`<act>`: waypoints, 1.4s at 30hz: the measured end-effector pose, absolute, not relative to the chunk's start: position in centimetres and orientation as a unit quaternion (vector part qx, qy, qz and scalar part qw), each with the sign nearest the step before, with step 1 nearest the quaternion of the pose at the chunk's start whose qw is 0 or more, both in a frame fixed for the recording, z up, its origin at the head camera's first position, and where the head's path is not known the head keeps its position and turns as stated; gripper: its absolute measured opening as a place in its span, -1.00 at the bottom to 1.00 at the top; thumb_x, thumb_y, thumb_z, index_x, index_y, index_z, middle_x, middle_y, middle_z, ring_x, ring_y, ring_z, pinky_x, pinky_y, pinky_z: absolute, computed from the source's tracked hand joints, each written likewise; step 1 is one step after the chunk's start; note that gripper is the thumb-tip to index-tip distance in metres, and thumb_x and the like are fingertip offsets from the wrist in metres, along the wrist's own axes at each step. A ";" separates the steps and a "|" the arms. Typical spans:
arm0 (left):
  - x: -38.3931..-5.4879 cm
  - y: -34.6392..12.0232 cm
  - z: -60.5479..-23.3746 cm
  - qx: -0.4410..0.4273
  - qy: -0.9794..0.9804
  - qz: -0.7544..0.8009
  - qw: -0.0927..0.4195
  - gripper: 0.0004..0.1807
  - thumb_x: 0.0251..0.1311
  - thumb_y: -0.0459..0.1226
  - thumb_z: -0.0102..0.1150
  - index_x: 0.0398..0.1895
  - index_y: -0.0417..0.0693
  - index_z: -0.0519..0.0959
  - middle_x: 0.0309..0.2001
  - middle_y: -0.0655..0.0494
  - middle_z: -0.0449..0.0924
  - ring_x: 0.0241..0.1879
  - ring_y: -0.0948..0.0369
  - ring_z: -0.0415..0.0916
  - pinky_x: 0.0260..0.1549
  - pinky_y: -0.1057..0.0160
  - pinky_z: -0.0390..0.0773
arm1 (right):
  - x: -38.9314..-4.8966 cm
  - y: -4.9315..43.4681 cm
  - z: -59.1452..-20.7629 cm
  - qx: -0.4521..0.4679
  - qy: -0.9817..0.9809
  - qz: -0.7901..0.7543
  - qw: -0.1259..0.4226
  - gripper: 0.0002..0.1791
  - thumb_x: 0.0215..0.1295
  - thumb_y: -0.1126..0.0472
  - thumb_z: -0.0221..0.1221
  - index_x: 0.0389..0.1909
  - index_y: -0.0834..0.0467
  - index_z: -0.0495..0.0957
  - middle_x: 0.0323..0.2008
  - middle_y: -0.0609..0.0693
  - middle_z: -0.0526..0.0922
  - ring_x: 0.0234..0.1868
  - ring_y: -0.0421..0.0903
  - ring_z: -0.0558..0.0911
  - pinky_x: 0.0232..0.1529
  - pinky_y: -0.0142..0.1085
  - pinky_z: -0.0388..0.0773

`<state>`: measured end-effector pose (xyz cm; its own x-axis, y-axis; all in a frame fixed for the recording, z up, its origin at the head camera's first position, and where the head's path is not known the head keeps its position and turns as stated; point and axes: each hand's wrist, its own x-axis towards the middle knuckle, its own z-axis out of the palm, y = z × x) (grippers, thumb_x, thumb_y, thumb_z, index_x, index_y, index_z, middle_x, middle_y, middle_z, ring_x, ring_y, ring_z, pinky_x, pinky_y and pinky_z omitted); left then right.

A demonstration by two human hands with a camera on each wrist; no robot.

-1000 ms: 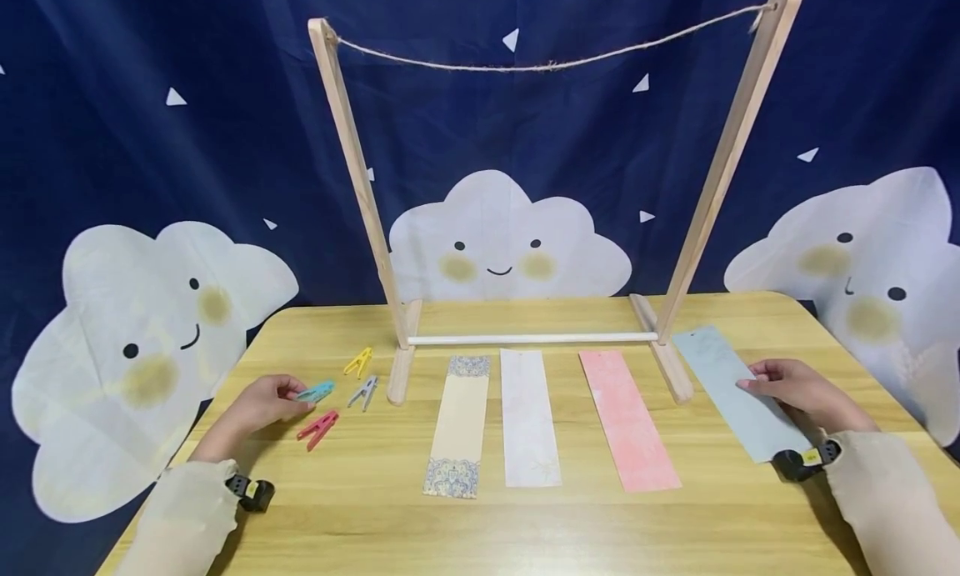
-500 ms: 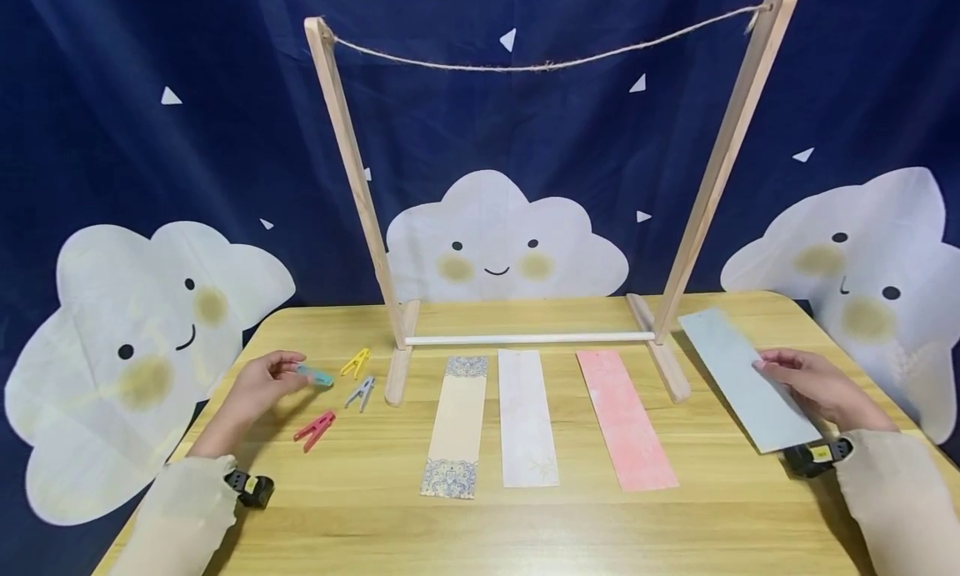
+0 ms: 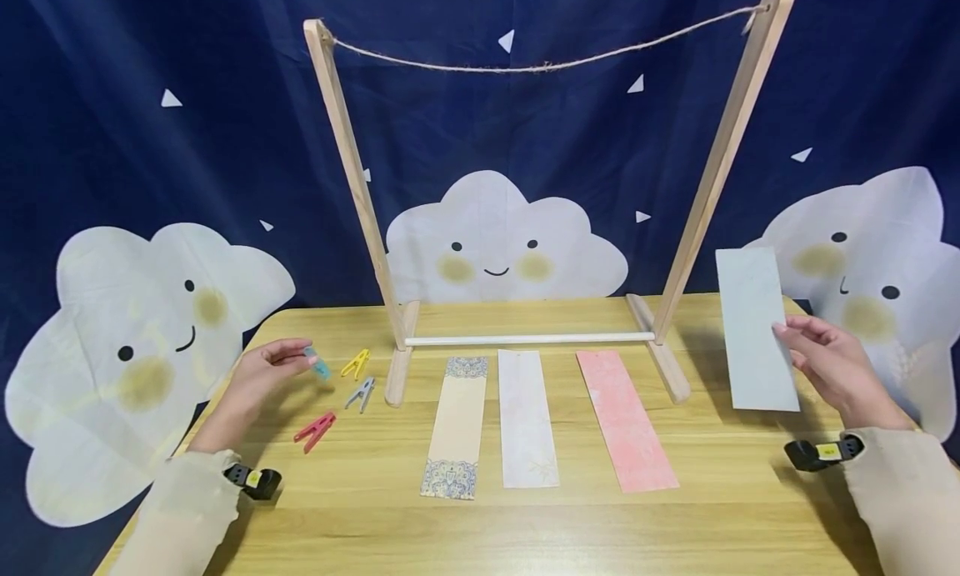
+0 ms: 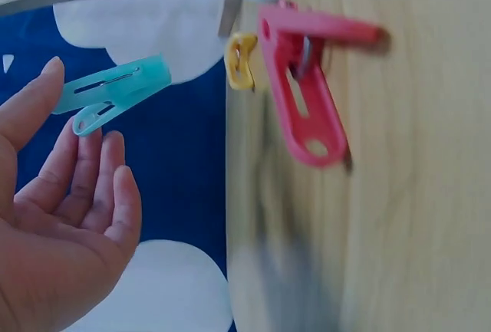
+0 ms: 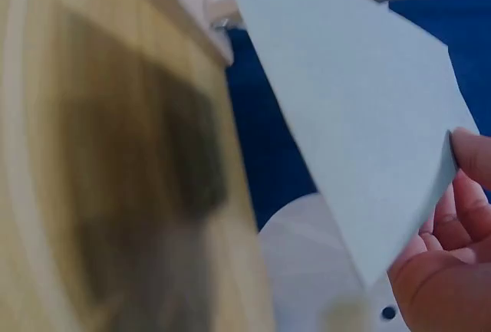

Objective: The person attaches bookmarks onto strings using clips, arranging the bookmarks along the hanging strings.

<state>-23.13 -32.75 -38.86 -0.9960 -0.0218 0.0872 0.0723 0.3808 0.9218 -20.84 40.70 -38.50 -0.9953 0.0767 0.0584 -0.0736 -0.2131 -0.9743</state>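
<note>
My left hand [image 3: 264, 376] pinches a teal clothespin [image 4: 115, 90] by its handle ends between thumb and fingers, above the table's left side. Below and beside it lie a yellow clothespin [image 3: 356, 363], a grey clothespin [image 3: 361, 394] and a red clothespin [image 3: 315, 431]. At the right, my right hand [image 3: 843, 368] holds a pale blue paper strip [image 3: 757, 330] by its right edge, thumb in front. The strip is raised nearly upright, its shadow falling on the wood. On the table lie a cream strip with blue patterned ends [image 3: 456, 426], a white strip [image 3: 528, 418] and a pink strip [image 3: 626, 418].
A wooden frame stands behind the strips, with a left post [image 3: 352, 176], a right post [image 3: 723, 159] and a white bottom rod [image 3: 525, 339]. A sagging twine [image 3: 480, 68] joins the post tops. Dark blue cloth [image 3: 465, 126] with clouds hangs behind the table [image 3: 525, 534].
My right hand has lifted the pale blue strip off the table and tilted it upright. My left hand has raised the teal clothespin slightly and turned its tip downward.
</note>
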 end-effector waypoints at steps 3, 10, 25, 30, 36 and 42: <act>-23.1 -32.0 -38.5 -0.029 -0.810 -0.584 0.045 -0.68 0.12 -0.24 0.32 -0.05 -0.05 0.57 -0.28 0.45 0.60 -0.25 0.47 0.54 -0.23 0.52 0.51 | -20.3 39.4 -37.2 0.017 -0.578 0.813 0.065 -0.73 0.32 0.46 0.03 -0.36 0.09 0.64 -0.40 -0.18 0.66 -0.43 -0.32 0.51 -0.54 -0.51 0.42; -23.0 -30.0 -37.4 -0.041 -0.788 -0.612 0.058 -0.75 0.10 -0.33 0.32 -0.17 0.16 0.59 -0.26 0.38 0.56 -0.25 0.43 0.52 -0.24 0.54 0.51 | -20.1 38.1 -35.5 0.063 -0.509 0.851 0.109 -0.74 0.29 0.55 0.00 -0.33 0.24 0.62 -0.45 -0.04 0.63 -0.48 -0.25 0.53 -0.54 -0.49 0.45; -23.7 -26.4 -34.9 -0.066 -0.787 -0.604 0.109 -0.81 0.13 -0.28 0.30 -0.20 0.14 0.61 -0.28 0.43 0.57 -0.24 0.39 0.45 -0.24 0.57 0.45 | -20.2 33.3 -32.2 0.168 -0.552 0.799 0.170 -0.69 0.23 0.65 -0.06 -0.29 0.30 0.60 -0.46 0.00 0.67 -0.49 -0.23 0.60 -0.44 -0.49 0.55; -24.0 -24.3 -33.4 -0.113 -0.780 -0.602 0.126 -0.77 0.15 -0.31 0.28 -0.11 -0.09 0.62 -0.34 0.40 0.58 -0.28 0.37 0.46 -0.27 0.53 0.46 | -20.9 32.0 -31.6 0.158 -0.603 0.764 0.170 -0.76 0.22 0.57 0.07 -0.30 0.23 0.62 -0.45 -0.08 0.66 -0.48 -0.28 0.58 -0.44 -0.51 0.54; -24.6 -21.5 -31.9 -0.139 -0.746 -0.638 0.133 -0.69 0.12 -0.37 0.28 -0.03 -0.19 0.58 -0.30 0.33 0.61 -0.25 0.36 0.49 -0.22 0.51 0.49 | -22.4 30.4 -31.6 0.152 -0.641 0.734 0.166 -0.85 0.21 0.46 0.17 -0.32 0.16 0.61 -0.46 -0.12 0.63 -0.48 -0.32 0.56 -0.44 -0.53 0.52; -25.3 -19.0 -30.4 -0.162 -0.738 -0.648 0.092 -0.64 0.08 -0.43 0.30 0.00 -0.23 0.56 -0.27 0.29 0.62 -0.23 0.32 0.52 -0.23 0.48 0.53 | -23.6 29.0 -31.3 0.142 -0.672 0.708 0.164 -0.85 0.23 0.44 0.17 -0.34 0.12 0.60 -0.47 -0.16 0.61 -0.48 -0.33 0.54 -0.43 -0.55 0.50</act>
<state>-25.34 -19.03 -30.36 -0.9307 0.1203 0.3456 0.3582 0.1066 0.9276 -23.64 28.99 -31.31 -0.9063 0.0413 0.4205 -0.4221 -0.0429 -0.9055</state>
